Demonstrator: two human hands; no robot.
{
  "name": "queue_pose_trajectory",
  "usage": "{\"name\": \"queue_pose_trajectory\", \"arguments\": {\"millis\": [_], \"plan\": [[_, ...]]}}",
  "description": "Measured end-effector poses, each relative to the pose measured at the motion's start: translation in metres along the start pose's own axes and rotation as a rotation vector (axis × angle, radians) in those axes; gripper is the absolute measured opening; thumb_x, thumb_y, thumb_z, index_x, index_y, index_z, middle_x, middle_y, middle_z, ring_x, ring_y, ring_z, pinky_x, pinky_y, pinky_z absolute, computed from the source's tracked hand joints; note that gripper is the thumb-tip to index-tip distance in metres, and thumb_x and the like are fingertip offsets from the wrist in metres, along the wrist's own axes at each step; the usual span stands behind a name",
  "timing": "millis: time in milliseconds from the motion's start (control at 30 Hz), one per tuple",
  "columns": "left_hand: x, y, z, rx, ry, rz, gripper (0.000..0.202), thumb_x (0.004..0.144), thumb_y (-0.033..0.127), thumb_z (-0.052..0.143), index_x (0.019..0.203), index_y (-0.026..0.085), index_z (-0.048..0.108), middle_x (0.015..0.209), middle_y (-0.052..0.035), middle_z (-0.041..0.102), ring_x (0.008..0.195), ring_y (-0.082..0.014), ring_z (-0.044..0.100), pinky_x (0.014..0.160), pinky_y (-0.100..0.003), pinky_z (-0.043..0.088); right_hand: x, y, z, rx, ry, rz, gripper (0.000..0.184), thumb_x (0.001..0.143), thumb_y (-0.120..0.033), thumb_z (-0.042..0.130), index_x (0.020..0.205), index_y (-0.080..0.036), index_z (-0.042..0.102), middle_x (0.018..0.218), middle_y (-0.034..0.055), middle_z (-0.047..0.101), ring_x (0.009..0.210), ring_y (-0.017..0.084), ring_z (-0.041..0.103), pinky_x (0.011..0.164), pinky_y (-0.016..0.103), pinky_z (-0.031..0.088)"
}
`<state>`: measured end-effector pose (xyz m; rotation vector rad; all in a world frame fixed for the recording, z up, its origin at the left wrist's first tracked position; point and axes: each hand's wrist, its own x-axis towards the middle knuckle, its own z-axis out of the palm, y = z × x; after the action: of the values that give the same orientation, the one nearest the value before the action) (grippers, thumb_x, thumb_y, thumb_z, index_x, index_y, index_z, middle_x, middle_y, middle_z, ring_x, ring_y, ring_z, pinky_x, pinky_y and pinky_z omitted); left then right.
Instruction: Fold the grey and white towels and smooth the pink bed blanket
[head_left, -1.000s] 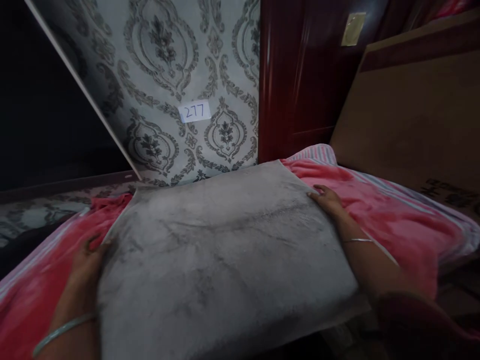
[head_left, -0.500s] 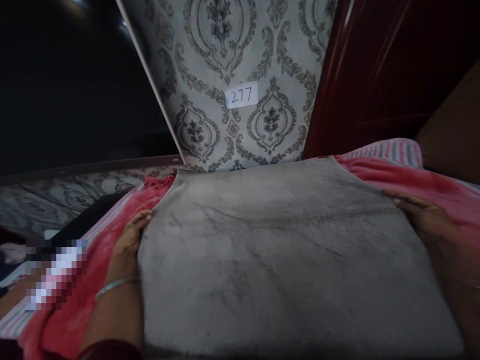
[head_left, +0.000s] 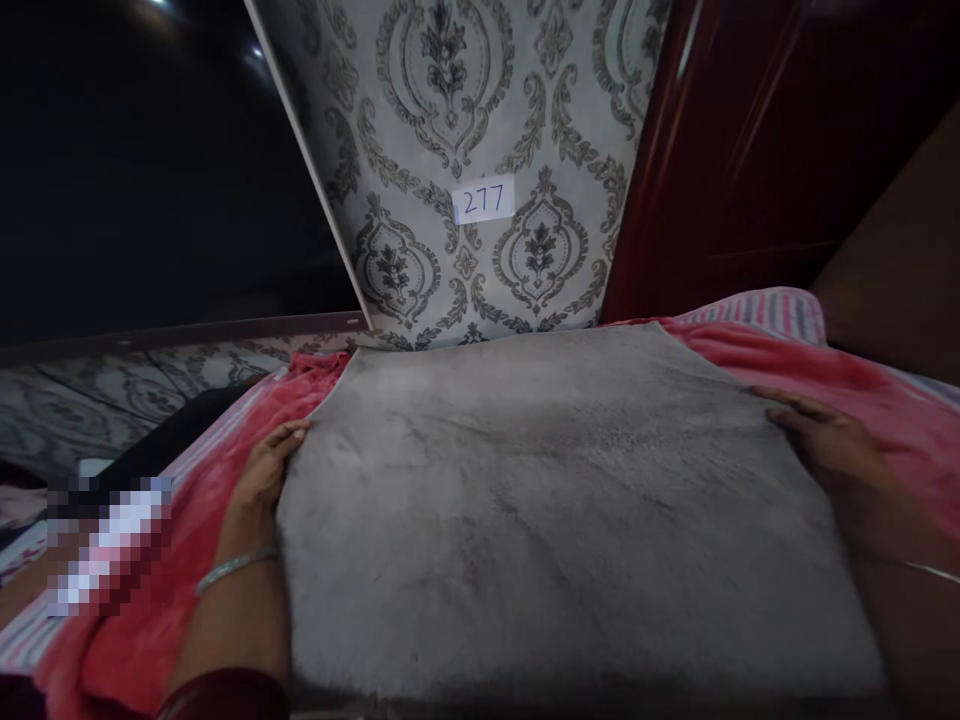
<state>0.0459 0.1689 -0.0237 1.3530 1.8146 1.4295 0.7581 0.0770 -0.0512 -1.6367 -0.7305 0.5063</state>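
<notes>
I have both hands at the sides of a grey plush cloth (head_left: 525,520), which lies right in front of me, its far edge close to the wall and its near part running down to the bottom of my view. My left hand (head_left: 266,465) touches its left edge, fingers bent and held close together with the tips on the rim; the side underneath is hidden, so I can't tell whether I'm pinching the fabric or only resting against it. My right hand (head_left: 821,435) is at the opposite edge, fingers stretched inward and their tips on the cloth; its palm is in shadow, and I can't tell how firmly it closes there either. The grey surface is spread fairly flat, with soft creases and darker smudges across the middle. On both sides of it lies a red blanket (head_left: 169,550) with a striped border (head_left: 780,312) showing at the upper right. I wear a bracelet (head_left: 236,567) on my left wrist, and a dark sleeve (head_left: 225,695) shows below it. Ahead, a paper label (head_left: 484,200) reading 277 sits on the patterned wallpaper (head_left: 465,255), between a large dark screen (head_left: 157,180) and a glossy dark red panel (head_left: 720,160).
</notes>
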Motion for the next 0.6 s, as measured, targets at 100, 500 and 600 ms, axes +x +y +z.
{"name": "queue_pose_trajectory", "arguments": {"millis": [100, 500, 600], "plan": [[-0.003, 0.003, 0.001, -0.108, -0.002, -0.084, 0.036, 0.056, 0.037, 0.074, 0.086, 0.018, 0.068, 0.079, -0.0020, 0.069, 0.073, -0.0195, 0.060, 0.062, -0.029, 0.050, -0.001, -0.003, 0.000, -0.219, 0.071, -0.024, 0.037, 0.062, -0.027, 0.063, 0.096, -0.021, 0.077, 0.096, 0.0062, 0.072, 0.085, 0.022, 0.061, 0.076, 0.033, 0.049], [-0.004, 0.007, 0.001, 0.403, -0.007, 0.163, 0.026, 0.071, 0.038, 0.055, 0.083, 0.019, 0.069, 0.085, -0.0064, 0.071, 0.086, -0.0255, 0.066, 0.084, -0.037, 0.053, 0.037, 0.032, -0.012, -0.678, 0.069, -0.261, 0.038, 0.065, -0.028, 0.056, 0.096, -0.025, 0.078, 0.094, 0.0137, 0.070, 0.085, 0.032, 0.063, 0.078, 0.046, 0.049], [-0.003, 0.010, 0.003, 0.597, 0.042, 0.308, 0.028, 0.071, 0.042, 0.058, 0.082, 0.020, 0.071, 0.089, -0.0103, 0.069, 0.098, -0.0302, 0.064, 0.094, -0.043, 0.050, 0.041, 0.036, -0.013, -0.760, 0.072, -0.295, 0.035, 0.067, -0.027, 0.054, 0.093, -0.024, 0.077, 0.092, 0.0160, 0.070, 0.094, 0.034, 0.063, 0.081, 0.047, 0.048]]}}
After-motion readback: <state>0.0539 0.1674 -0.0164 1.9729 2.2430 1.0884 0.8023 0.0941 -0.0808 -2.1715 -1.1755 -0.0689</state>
